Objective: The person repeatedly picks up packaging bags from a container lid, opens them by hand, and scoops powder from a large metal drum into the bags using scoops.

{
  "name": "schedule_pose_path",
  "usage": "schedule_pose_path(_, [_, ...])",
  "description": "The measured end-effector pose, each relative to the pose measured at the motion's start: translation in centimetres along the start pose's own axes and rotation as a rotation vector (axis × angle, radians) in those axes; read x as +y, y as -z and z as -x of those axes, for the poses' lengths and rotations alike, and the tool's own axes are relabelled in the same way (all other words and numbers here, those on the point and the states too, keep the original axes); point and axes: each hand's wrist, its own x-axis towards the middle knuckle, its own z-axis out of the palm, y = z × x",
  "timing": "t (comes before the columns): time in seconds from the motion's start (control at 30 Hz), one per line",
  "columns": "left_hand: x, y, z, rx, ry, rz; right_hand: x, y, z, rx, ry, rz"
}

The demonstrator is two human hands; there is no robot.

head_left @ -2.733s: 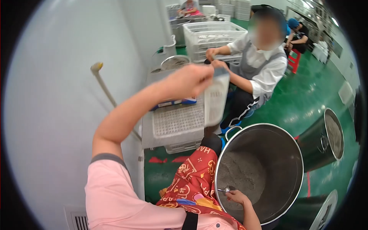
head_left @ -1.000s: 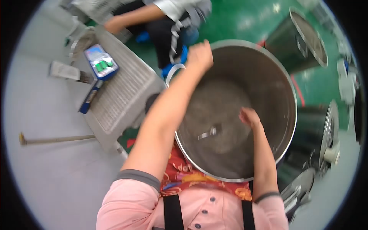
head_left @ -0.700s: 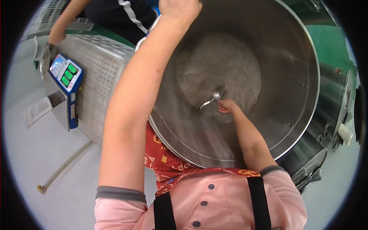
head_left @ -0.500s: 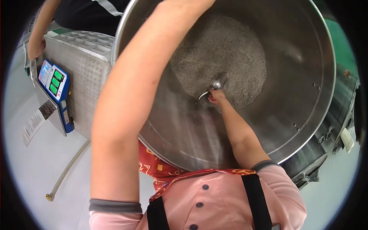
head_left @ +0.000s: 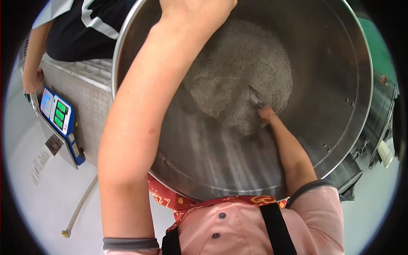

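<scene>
My right hand (head_left: 267, 114) is closed on a metal scoop (head_left: 256, 98), its bowl against grey granular powder (head_left: 238, 63). The powder lies at the bottom of a large, wide steel drum (head_left: 212, 161), which opens toward me. My left arm stretches across the drum's left side. At the top edge of the view is my left hand (head_left: 197, 10); its fingers are cut off, so what it touches is hidden.
A blue digital scale (head_left: 57, 112) with lit green displays stands left, beside a plastic bag of dark bits (head_left: 54, 144). Another person's hand (head_left: 33, 83) is near the scale. A grey crate (head_left: 80, 102) stands beside the drum; a hose (head_left: 80, 204) lies on the floor.
My right hand and the scoop have moved right across the powder, and the scoop has turned. The other person's hand is lower in view. The whole view has shifted slightly.
</scene>
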Motion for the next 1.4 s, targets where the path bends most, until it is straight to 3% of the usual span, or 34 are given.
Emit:
schedule_pose_path(0.03, [0.0,0.1,0.0,-0.004,0.001,0.004,0.6,2.0,-1.2,0.187,0.147,0.489])
schedule_pose_path(0.1, [0.0,0.3,-0.3,-0.011,-0.007,0.006,-3.2,7.0,4.0,0.289,0.236,0.583])
schedule_pose_path(0.17, [0.1,0.7,-0.2,-0.059,0.001,0.045,-4.9,11.3,3.7,0.266,0.281,0.58])
schedule_pose_path(0.27, [0.2,1.4,-0.8,-0.13,0.032,0.087,-8.1,16.3,1.2,0.589,0.294,0.612])
schedule_pose_path(0.33, [0.4,1.9,-0.9,-0.17,0.029,0.077,-10.8,18.9,-1.0,0.686,0.348,0.634])
schedule_pose_path(0.5, [0.4,2.2,-1.2,-0.221,0.017,0.104,-21.2,16.8,-6.2,0.532,0.395,0.612])
schedule_pose_path(0.63, [0.2,1.2,-1.1,-0.165,-0.04,0.092,-27.8,5.8,-4.3,0.35,0.742,0.752])
schedule_pose_path(0.67, [0.3,1.1,-1.0,-0.161,-0.053,0.091,-27.6,3.1,-4.5,0.342,0.802,0.81])
schedule_pose_path(0.73, [0.3,1.0,-1.1,-0.148,-0.067,0.091,-23.9,0.1,-4.9,0.352,1.121,0.804])
schedule_pose_path(0.8, [0.3,0.8,-1.1,-0.131,-0.074,0.082,-20.7,-1.0,-1.5,0.13,1.081,0.792])
schedule_pose_path(0.83, [0.3,0.7,-1.0,-0.123,-0.076,0.076,-19.0,-1.8,0.6,0.081,1.121,1.071])
schedule_pose_path(0.87, [0.2,0.6,-1.1,-0.115,-0.079,0.073,-15.3,-3.6,-0.1,0.04,1.127,0.924])
schedule_pose_path(0.9, [0.2,0.5,-1.0,-0.108,-0.085,0.072,-11.6,-3.7,-0.7,0.045,1.266,1.057])
schedule_pose_path(0.97, [0.2,0.4,-0.8,-0.089,-0.098,0.066,-9.8,-0.7,2.0,-0.114,1.034,1.083])
schedule_pose_path(1.03, [0.2,0.2,-0.6,-0.072,-0.107,0.056,-8.7,2.3,1.6,-0.02,1.025,1.074])
schedule_pose_path(1.17, [0.2,0.3,-0.6,-0.043,-0.128,0.044,-11.0,8.4,-1.2,0.61,0.783,0.829])
schedule_pose_path(1.3, [0.1,0.1,-0.6,-0.034,-0.123,0.041,-16.8,16.6,-2.6,0.918,0.672,0.612])
schedule_pose_path(1.4, [0.2,0.0,-0.5,-0.095,-0.086,0.009,-18.5,17.6,-6.8,0.781,0.579,0.734])
